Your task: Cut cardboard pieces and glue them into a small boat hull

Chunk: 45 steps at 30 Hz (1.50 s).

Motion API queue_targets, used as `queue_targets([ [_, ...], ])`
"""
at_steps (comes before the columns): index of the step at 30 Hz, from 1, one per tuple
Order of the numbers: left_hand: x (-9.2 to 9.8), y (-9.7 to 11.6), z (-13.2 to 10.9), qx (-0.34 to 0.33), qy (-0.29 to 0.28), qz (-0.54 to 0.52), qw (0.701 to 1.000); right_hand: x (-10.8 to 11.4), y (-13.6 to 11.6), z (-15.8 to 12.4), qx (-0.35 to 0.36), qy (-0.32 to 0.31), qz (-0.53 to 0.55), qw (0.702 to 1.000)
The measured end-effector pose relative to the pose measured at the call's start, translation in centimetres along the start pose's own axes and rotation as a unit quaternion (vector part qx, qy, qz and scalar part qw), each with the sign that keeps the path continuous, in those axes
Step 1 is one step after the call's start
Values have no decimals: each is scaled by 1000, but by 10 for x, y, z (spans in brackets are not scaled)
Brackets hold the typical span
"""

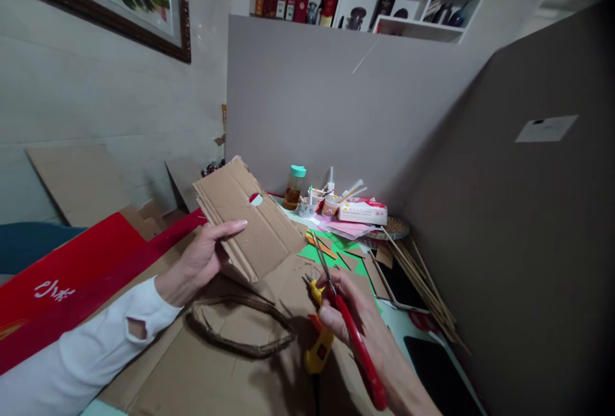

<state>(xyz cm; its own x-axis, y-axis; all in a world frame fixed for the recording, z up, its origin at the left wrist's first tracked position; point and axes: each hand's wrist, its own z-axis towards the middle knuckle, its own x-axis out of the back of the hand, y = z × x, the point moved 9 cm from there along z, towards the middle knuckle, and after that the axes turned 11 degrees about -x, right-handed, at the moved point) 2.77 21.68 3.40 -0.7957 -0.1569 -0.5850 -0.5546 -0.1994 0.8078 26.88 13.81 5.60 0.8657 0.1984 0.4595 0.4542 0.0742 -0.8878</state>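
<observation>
My left hand [204, 256] grips a piece of corrugated cardboard [266, 236] by its lower left edge, thumb on top. A small round hole goes through the piece, which is tilted above the work surface. In my right hand [348, 313] are red-handled long-nose pliers [359, 352], their thin metal jaws pointing up and away, slightly apart. A yellow glue gun [318, 355] with an orange trigger lies just below that hand, partly hidden by it. Between my hands, a dark brown ring of twisted twigs or vine [240, 349] rests on a large cardboard sheet [192, 377].
Thin sticks [427, 281] lie at the right, by a dark-screened tablet [398, 284] and a black flat panel [442, 371]. Cups [330, 204], a teal-lidded bottle [294, 188] and a tissue pack [362, 212] stand behind. A red box [96, 268] is at left.
</observation>
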Motion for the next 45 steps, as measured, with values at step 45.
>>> queue_targets([
  [45,-22,-1,-21,125,-380,185,897,-23,7,-10,-82,-104,-62,989],
])
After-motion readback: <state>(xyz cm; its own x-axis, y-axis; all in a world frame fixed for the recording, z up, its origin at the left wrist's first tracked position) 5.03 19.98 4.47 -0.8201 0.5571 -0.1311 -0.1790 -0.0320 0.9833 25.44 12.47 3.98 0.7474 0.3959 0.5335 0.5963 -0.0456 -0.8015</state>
